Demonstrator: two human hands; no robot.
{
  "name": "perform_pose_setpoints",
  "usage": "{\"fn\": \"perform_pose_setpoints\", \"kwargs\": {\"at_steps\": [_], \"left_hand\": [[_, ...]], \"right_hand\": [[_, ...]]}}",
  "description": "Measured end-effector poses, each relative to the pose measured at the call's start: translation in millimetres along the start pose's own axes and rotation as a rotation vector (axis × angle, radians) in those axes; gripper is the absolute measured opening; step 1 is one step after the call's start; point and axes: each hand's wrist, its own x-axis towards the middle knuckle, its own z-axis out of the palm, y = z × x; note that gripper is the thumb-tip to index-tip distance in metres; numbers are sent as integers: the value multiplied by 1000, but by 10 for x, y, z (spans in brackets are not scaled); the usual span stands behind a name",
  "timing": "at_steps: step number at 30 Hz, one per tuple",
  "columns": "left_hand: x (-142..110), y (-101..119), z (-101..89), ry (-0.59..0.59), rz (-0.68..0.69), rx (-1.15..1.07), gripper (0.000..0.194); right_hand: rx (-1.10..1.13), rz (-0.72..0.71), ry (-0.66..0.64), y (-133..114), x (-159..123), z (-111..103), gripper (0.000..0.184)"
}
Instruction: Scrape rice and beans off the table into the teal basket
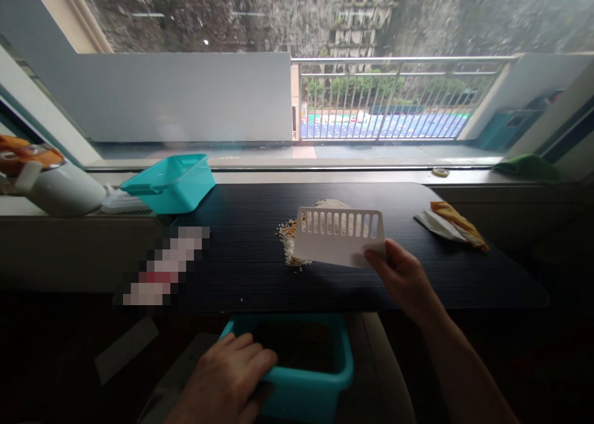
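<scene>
Scraper (334, 250), white, row of slots uppermost, held tilted at the worktop (232, 281), just in front of loose grains (288, 249). Pinched at the lower right corner by the right hand (403, 276), thumb on the near face, other fingers mostly hidden behind; likely held by one end to leave the slots and long lower edge free. Contact between lower edge and worktop impossible to tell. Hides the middle of the grains, with white and yellow bits showing at the left and a paler heap beyond.

Near tub (306, 390), teal, placed below the worktop's near edge, holding dark, grainy stuff too dim to identify. Gripped at its near left rim by the left hand (227, 371), fingers bent over and close together, probably to steady it. Far tub (188, 189), also teal, at the worktop's back left corner; contents impossible to tell. Wrapper (457, 224), yellow and white, lying at the right.
</scene>
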Motion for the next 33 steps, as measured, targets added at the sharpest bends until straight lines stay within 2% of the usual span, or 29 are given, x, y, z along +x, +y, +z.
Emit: {"fn": "perform_pose_setpoints", "kwargs": {"at_steps": [7, 17, 23, 28, 31, 33], "left_hand": [[-2, 2, -13, 24, 13, -1, 18], [-2, 19, -44, 23, -3, 9, 25], [-3, 8, -61, 35, -1, -1, 23], [-48, -118, 59, 89, 51, 17, 25], [-90, -173, 97, 92, 65, 30, 27], [-113, -184, 84, 73, 53, 38, 27]], "right_hand": [[6, -2, 25, -28, -47, 2, 22], [13, -19, -54, -48, -144, 97, 20], [61, -8, -171, -67, -201, 216, 16], [111, 4, -293, -112, -343, 187, 17], [155, 27, -213, -147, -475, 247, 21], [153, 39, -159, -190, -576, 358, 21]]}}
